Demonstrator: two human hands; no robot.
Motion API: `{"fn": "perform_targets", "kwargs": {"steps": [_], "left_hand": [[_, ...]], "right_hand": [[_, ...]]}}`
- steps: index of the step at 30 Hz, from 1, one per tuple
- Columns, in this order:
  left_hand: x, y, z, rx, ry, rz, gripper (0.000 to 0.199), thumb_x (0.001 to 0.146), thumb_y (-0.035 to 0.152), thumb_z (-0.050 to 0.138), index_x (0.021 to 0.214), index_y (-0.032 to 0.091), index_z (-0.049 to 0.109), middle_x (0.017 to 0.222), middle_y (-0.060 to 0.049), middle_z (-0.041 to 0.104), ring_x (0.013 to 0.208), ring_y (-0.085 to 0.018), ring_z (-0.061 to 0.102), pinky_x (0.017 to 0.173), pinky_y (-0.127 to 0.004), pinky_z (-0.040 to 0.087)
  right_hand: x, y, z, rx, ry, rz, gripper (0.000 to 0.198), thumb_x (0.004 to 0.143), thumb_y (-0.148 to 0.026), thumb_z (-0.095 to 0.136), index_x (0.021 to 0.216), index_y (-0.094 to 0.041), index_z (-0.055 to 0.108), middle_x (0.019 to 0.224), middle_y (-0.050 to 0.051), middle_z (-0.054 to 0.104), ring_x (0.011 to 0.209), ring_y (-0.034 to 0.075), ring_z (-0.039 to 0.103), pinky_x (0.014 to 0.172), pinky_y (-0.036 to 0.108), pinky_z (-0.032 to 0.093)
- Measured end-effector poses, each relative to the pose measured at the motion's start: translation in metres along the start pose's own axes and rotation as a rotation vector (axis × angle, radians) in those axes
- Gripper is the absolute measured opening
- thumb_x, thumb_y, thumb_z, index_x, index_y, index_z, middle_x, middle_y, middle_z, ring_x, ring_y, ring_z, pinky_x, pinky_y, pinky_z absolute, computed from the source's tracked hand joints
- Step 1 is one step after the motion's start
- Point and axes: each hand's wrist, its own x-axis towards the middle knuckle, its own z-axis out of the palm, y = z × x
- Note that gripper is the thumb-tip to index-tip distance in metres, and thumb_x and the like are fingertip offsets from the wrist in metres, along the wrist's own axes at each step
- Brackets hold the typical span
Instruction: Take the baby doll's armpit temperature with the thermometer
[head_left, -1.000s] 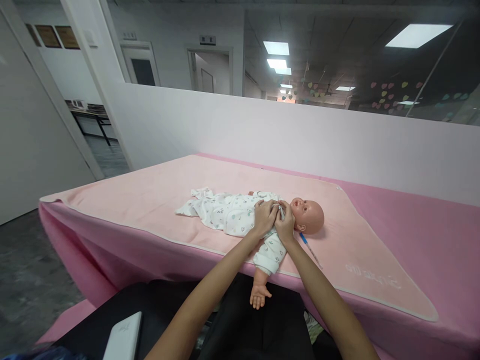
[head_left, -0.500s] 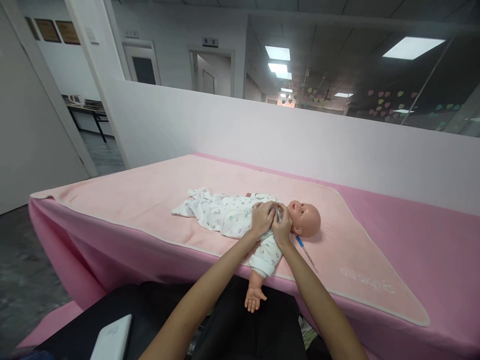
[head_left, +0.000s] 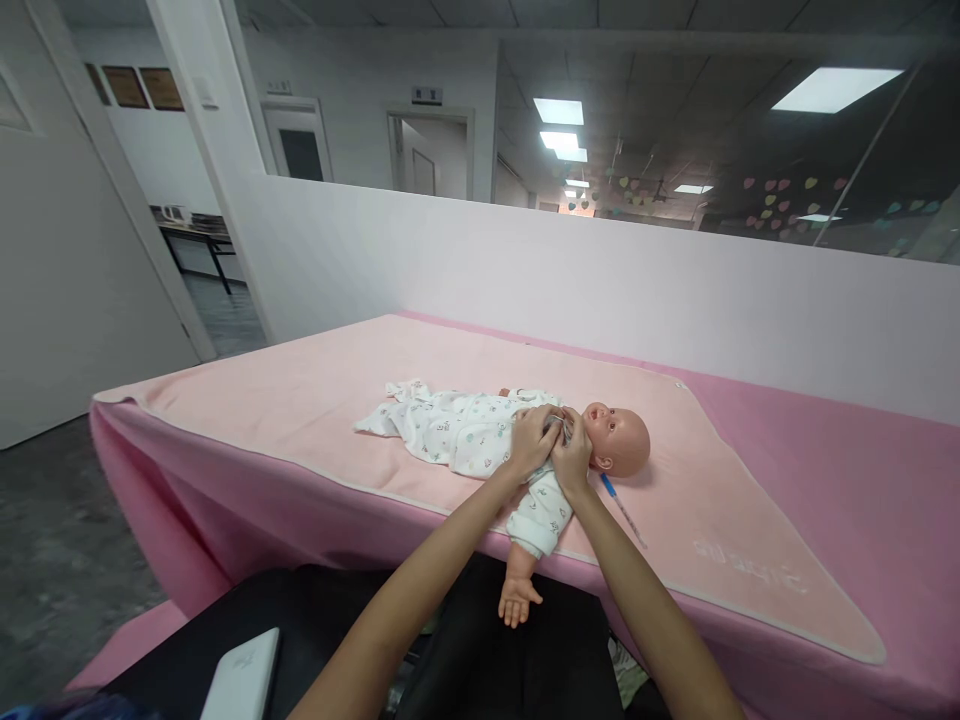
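Observation:
A baby doll lies on its back across the pink mat, its head to the right. It wears a white printed outfit, and its near arm hangs over the table edge. At the upper chest, just below the chin, my left hand and my right hand meet with bent fingers. They pinch the outfit's cloth near the collar; the fingertips partly hide the greyish bit between them. Beside the doll's shoulder rests a thin clear stick with a blue end, of a kind I cannot make out.
The light pink mat covers much of a table with a darker pink cloth. A white wall with glass above it stands behind. On dark fabric at lower left lies a white flat device. A door is at the left.
The whole view has shifted slightly, so everything sits a little further right. Both hands stay at the doll's collar, with only small finger movements.

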Motion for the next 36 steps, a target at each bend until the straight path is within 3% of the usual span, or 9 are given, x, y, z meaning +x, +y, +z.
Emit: {"fn": "perform_targets", "kwargs": {"steps": [13,17,22,25,29,36], "left_hand": [[-0.004,0.0,0.001,0.115,0.031,0.052,0.016,0.086,0.024,0.039,0.093,0.021,0.054,0.088,-0.001,0.064,0.081,-0.016,0.055,0.081,-0.033,0.035],[-0.007,-0.004,-0.007,0.193,0.053,0.147,0.017,0.08,0.018,0.043,0.094,0.02,0.053,0.089,-0.003,0.062,0.085,-0.017,0.054,0.087,-0.035,0.034],[-0.015,-0.012,-0.02,0.283,-0.034,0.29,0.029,0.072,0.014,0.043,0.098,0.019,0.054,0.098,-0.006,0.061,0.094,-0.021,0.052,0.091,-0.037,0.032],[-0.017,-0.017,-0.021,0.278,0.047,0.214,0.028,0.072,0.014,0.042,0.097,0.019,0.053,0.098,-0.006,0.061,0.092,-0.02,0.053,0.09,-0.037,0.031],[-0.015,-0.02,-0.018,0.281,0.178,0.05,0.015,0.074,0.013,0.04,0.08,0.02,0.052,0.088,-0.003,0.061,0.085,-0.018,0.053,0.088,-0.037,0.03],[-0.015,-0.021,-0.016,0.274,0.224,0.077,0.008,0.076,0.015,0.041,0.073,0.019,0.048,0.075,-0.002,0.058,0.077,-0.018,0.051,0.085,-0.037,0.03]], "right_hand": [[-0.001,-0.002,0.0,-0.002,0.033,-0.013,0.03,0.083,-0.017,0.035,0.105,-0.017,0.056,0.105,0.01,0.063,0.099,0.017,0.059,0.083,0.034,0.049],[0.0,-0.001,-0.001,-0.002,0.072,-0.072,0.027,0.083,-0.016,0.036,0.1,-0.017,0.057,0.1,0.008,0.064,0.097,0.017,0.059,0.084,0.034,0.049],[0.0,-0.004,-0.002,-0.015,0.107,-0.149,0.027,0.082,-0.012,0.033,0.092,-0.018,0.058,0.093,0.008,0.063,0.094,0.016,0.057,0.085,0.036,0.048],[0.0,-0.007,-0.003,-0.019,0.114,-0.192,0.028,0.08,-0.009,0.032,0.087,-0.018,0.058,0.091,0.008,0.061,0.093,0.016,0.056,0.084,0.035,0.048],[0.001,-0.01,-0.004,-0.007,0.121,-0.219,0.03,0.077,-0.005,0.032,0.085,-0.018,0.058,0.091,0.007,0.058,0.089,0.016,0.055,0.078,0.032,0.049],[0.002,-0.019,-0.005,-0.15,-0.061,-0.312,0.028,0.068,-0.004,0.04,0.081,-0.018,0.06,0.092,0.006,0.059,0.088,0.018,0.052,0.079,0.033,0.042]]}}
